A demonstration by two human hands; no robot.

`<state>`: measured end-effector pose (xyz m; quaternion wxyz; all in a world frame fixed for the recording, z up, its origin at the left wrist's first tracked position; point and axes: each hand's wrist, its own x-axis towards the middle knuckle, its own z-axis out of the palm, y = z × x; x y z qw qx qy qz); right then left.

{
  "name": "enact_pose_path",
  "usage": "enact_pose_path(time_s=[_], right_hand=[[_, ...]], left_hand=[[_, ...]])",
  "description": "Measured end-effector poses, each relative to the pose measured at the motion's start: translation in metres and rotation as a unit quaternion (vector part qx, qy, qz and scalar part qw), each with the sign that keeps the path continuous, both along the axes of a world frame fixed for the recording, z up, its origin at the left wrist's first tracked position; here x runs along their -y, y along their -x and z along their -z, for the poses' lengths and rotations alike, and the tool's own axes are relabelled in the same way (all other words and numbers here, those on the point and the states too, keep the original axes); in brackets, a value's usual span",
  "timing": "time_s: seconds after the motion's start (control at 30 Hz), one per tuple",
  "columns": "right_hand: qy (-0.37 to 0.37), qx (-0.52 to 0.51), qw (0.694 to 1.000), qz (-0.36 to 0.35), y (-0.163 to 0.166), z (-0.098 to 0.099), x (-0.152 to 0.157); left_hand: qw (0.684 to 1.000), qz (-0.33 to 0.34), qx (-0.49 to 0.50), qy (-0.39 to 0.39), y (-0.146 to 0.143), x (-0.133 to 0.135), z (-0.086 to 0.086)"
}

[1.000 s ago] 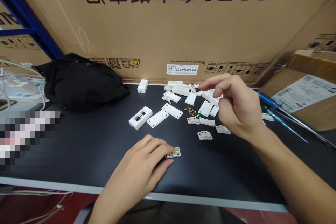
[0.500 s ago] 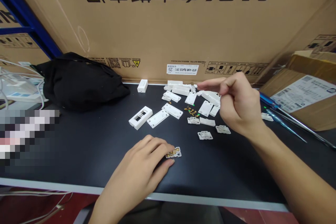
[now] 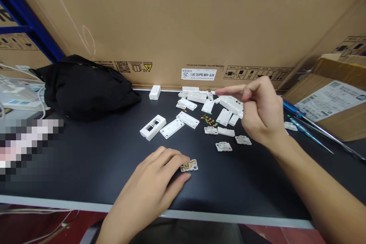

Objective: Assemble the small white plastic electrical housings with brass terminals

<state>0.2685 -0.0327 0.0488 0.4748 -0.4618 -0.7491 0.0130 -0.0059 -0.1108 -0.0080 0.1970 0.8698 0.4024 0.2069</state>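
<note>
My left hand (image 3: 156,181) rests low on the dark tabletop, its fingertips and thumb closed around the edges of a small white plastic base (image 3: 195,167). Brass contact pieces (image 3: 187,166) sit inside that base, partly hidden by my fingers. Over the right side of the parts is my right hand (image 3: 261,112), index finger stretched left and the others curled; nothing shows in it. The outstretched fingertip reaches a pile of white plastic parts (image 3: 196,97); contact is unclear. Several loose brass pieces (image 3: 210,121) lie below it, with small white bases (image 3: 223,146) nearer me.
A white rectangular frame (image 3: 153,127), flat white plates (image 3: 172,128) and a small white block (image 3: 154,92) lie left of the pile. A black cloth bag (image 3: 88,87) stands at left. Screwdrivers (image 3: 313,135) and a cardboard box (image 3: 337,103) are at right; a large carton (image 3: 160,34) backs the table.
My right hand has shifted very slightly right, its index finger still pointing at the pile. My left hand keeps the same hold on the base. The view has tilted a little.
</note>
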Motion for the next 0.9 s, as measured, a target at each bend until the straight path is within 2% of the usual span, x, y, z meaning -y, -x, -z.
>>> enact_pose_path(time_s=[0.1,0.23,0.33,0.47,0.6,0.73,0.83,0.9], right_hand=[[0.014,0.017,1.0,0.013,0.0,-0.002,0.002],[0.023,0.073,0.997,0.016,0.005,-0.004,0.005],[-0.005,0.089,0.996,0.006,0.009,0.0,0.004],[-0.034,0.082,0.996,-0.019,0.01,0.003,0.001],[-0.054,0.108,0.993,-0.007,0.004,-0.006,0.003],[-0.027,0.104,0.994,0.022,-0.003,-0.012,0.011],[-0.004,0.09,0.996,0.019,-0.008,-0.007,0.018],[0.032,0.12,0.992,0.032,-0.013,-0.002,0.024]], left_hand=[[1.0,-0.026,0.003,-0.008,0.001,0.0,0.001],[0.992,-0.115,0.02,-0.056,0.003,-0.001,0.004],[0.983,-0.163,0.02,-0.077,0.005,-0.001,0.006],[0.992,-0.116,0.021,-0.048,0.005,-0.001,0.004],[0.997,-0.07,0.022,-0.012,0.006,0.0,0.0],[0.998,-0.052,0.015,0.011,0.006,0.002,-0.001],[0.999,-0.038,0.012,0.011,0.005,0.002,-0.001],[0.999,-0.03,0.012,0.004,0.005,0.003,-0.001]])
